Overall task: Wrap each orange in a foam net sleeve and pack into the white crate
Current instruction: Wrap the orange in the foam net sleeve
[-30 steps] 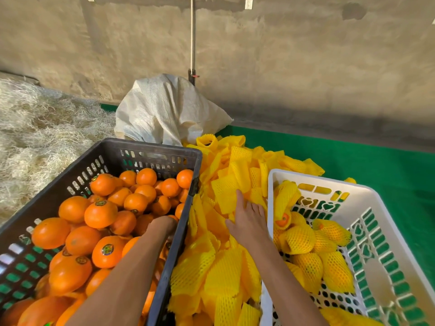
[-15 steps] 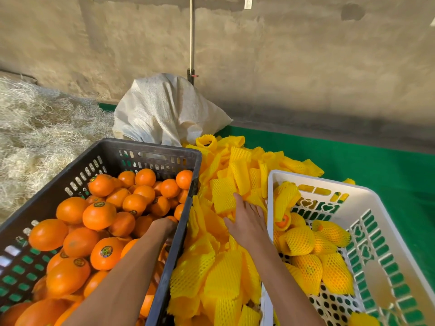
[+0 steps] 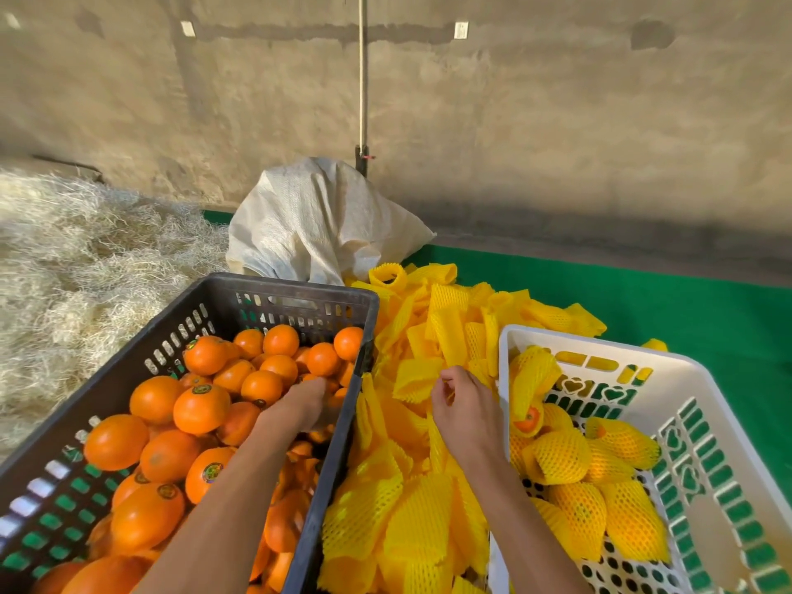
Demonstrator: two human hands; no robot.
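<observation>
Right hand pinches 1 yellow foam net sleeve; light, squashy, so take its rim. Left hand among loose round oranges in black plastic crate; grip can't tell.

1. The scene is bright with warm light; it seems to come from the upper left, though the source itself is not visible.
2. The wall is lit unevenly; a dark band of shadow lies along its foot on the right.
3. The oranges carry small glossy highlights; the yellow foam sleeves look strongly saturated.
4. The black crate throws shade on its inner right side.
5. Wide-angle distortion bends the edges; the straw at the left is smeared and soft.
6. The centre is fairly sharp; the corners lose detail.
</observation>
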